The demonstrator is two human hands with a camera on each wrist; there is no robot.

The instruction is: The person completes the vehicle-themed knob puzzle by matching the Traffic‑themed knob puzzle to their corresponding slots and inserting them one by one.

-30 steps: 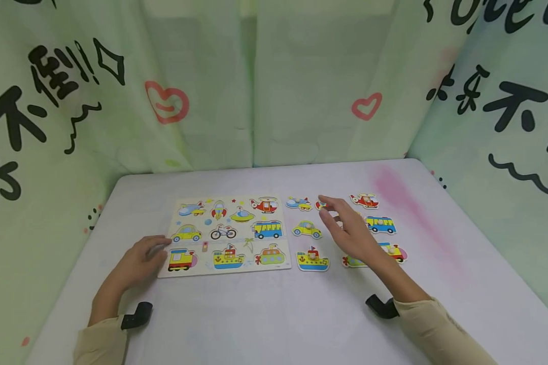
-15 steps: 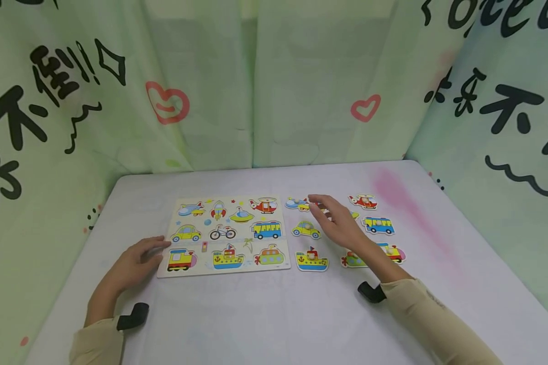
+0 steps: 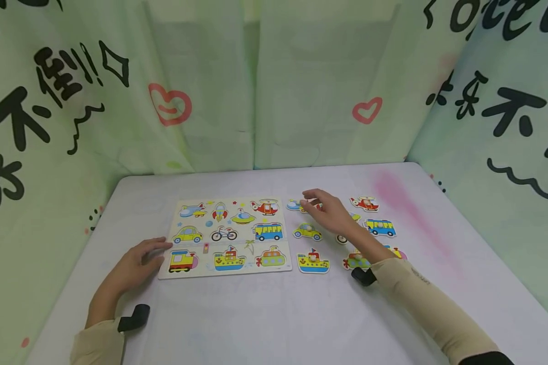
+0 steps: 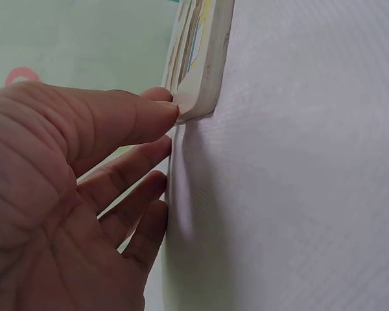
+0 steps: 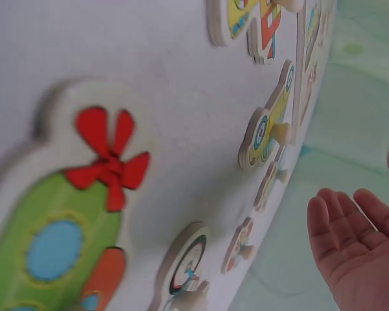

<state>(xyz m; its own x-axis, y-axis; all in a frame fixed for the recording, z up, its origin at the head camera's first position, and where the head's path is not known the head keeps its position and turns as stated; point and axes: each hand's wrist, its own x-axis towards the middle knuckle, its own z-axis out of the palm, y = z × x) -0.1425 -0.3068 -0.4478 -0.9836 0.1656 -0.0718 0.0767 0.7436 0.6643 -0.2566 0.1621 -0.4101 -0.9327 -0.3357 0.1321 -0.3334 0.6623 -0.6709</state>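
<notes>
At the left edge of a picture puzzle board (image 3: 205, 266), my left hand (image 3: 134, 263) rests with its thumb and index fingertips at the corner; the left wrist view shows the other fingers loosely spread. My right hand (image 3: 331, 213) hovers over the loose pieces, fingers slightly bent and nothing between them. Nearest its fingertips is the airplane piece (image 3: 294, 205), partly covered in the head view. The rocket piece (image 5: 240, 246) lies beneath this hand. Just in front sits the yellow car piece (image 3: 307, 231), with a peg knob on top.
Other knobbed pieces lie right of the board: a ship (image 3: 312, 262), a submarine (image 3: 356, 260), a bicycle (image 3: 341, 239), a bus (image 3: 380, 227), a helicopter (image 3: 364, 204) and a train (image 3: 396, 252) partly behind the sleeve. A printed curtain (image 3: 301, 126) hangs behind the white table.
My right hand has moved left, from over the rocket piece to beside the airplane piece, its fingers staying apart. The left hand stays at the board's edge.
</notes>
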